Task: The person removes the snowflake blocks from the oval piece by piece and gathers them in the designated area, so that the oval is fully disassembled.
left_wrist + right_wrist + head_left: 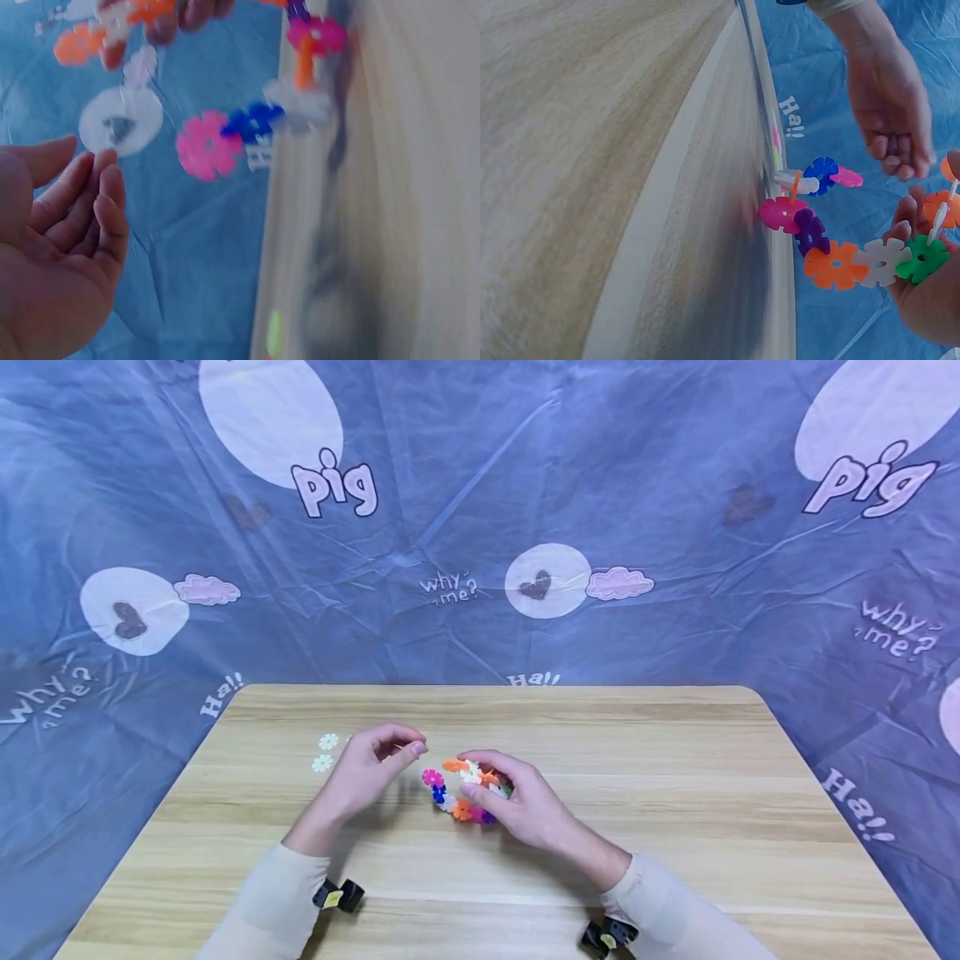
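Note:
A curved chain of interlocking flower-shaped plastic discs (462,811) hangs from my right hand (527,802) above the table. The fingers and thumb pinch it near one end, by white and orange discs. In the right wrist view a green disc (922,259) lies against the palm. The chain's free end, a pink disc (208,146) joined to a blue one (253,122), points toward my left hand (367,772). That hand hovers left of the chain, fingers loosely bent, with nothing seen between thumb and fingers (67,217).
Two white flower discs (322,763) lie on the wooden table (600,727) left of my left hand. A yellow-green piece (275,334) shows near the table's edge in the left wrist view. Behind the table hangs a blue printed cloth (465,485).

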Demonstrator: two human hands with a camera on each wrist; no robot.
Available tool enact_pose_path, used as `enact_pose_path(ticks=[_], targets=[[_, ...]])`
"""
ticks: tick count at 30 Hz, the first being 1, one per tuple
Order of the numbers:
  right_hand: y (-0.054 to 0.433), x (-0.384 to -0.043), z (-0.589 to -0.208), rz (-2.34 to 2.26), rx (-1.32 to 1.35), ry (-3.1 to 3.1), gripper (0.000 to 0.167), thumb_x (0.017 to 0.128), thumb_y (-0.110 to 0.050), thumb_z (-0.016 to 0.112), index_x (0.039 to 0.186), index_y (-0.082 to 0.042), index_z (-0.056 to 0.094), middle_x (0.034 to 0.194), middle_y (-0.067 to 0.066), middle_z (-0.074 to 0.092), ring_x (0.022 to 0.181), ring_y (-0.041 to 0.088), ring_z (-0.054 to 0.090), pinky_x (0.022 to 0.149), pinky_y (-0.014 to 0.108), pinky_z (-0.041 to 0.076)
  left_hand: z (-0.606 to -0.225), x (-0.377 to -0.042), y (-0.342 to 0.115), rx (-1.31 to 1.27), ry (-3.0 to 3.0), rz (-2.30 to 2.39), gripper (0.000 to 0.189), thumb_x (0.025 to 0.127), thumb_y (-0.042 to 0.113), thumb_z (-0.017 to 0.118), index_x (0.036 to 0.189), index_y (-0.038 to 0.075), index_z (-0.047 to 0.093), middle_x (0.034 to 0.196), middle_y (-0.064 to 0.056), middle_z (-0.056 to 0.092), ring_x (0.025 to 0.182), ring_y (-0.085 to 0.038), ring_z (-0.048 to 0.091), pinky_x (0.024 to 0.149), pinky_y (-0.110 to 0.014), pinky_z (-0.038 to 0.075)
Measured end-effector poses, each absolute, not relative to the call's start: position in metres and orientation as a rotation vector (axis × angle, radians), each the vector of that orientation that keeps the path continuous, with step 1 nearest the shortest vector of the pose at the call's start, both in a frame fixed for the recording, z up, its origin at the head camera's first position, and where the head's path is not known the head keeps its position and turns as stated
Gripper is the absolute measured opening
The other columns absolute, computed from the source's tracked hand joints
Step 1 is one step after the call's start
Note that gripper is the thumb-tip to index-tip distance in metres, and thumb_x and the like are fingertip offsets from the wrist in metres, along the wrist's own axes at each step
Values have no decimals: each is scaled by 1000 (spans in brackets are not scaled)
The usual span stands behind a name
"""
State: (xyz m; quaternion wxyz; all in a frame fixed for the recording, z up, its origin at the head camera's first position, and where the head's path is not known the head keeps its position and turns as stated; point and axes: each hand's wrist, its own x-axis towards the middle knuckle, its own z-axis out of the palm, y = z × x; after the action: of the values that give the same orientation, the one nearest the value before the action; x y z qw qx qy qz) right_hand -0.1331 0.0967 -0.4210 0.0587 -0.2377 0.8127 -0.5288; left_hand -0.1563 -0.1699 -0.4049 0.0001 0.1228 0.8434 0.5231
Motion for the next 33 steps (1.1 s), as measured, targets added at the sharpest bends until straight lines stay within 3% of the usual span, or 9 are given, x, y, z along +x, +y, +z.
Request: enact_pose_path(ticks=[7,14,21,25,28,33], targets=[[97,-132,-419,-1603,-704,2454,44,104,-32,74,145,-19,67,138,-1,73,126,18,68,112,42,53,-400,-147,-159,732,2552,1732,13,102,6,71,115,4,76,107,-14,77,92,-18,70,78,-26,58],[98,-132,-419,-1608,-719,2435,45,104,-31,73,145,-14,66,136,2,73,120,18,70,107,35,56,-398,-142,-152,823,2504,1713,14,100,5,74,114,3,76,107,-11,77,92,-13,69,78,-27,56],[98,-133,-419,-1597,-741,2433,44,103,-30,75,144,-15,67,136,2,74,125,21,69,113,46,53,-402,-141,-149,860,2512,1699,11,99,5,75,108,8,79,105,-10,77,89,-11,65,75,-28,55],[98,-135,-423,-1600,-725,2429,44,104,-31,74,144,-15,66,135,3,74,122,21,69,110,45,55,-403,-141,-148,854,2551,1704,10,99,5,75,107,8,80,104,-8,78,86,-11,64,73,-29,54],[100,-137,-428,-1616,-703,2422,43,104,-29,73,144,-15,66,130,4,75,115,18,70,104,36,56,-404,-141,-147,832,2584,1726,9,100,5,75,106,7,81,103,-9,78,85,-10,64,74,-27,55],[102,-142,-435,-1660,-694,2405,39,106,-24,71,143,-14,67,109,7,73,89,14,65,77,25,56,-405,-142,-148,823,2590,1772,9,99,1,74,105,5,80,103,-12,78,83,-10,64,73,-26,56]])
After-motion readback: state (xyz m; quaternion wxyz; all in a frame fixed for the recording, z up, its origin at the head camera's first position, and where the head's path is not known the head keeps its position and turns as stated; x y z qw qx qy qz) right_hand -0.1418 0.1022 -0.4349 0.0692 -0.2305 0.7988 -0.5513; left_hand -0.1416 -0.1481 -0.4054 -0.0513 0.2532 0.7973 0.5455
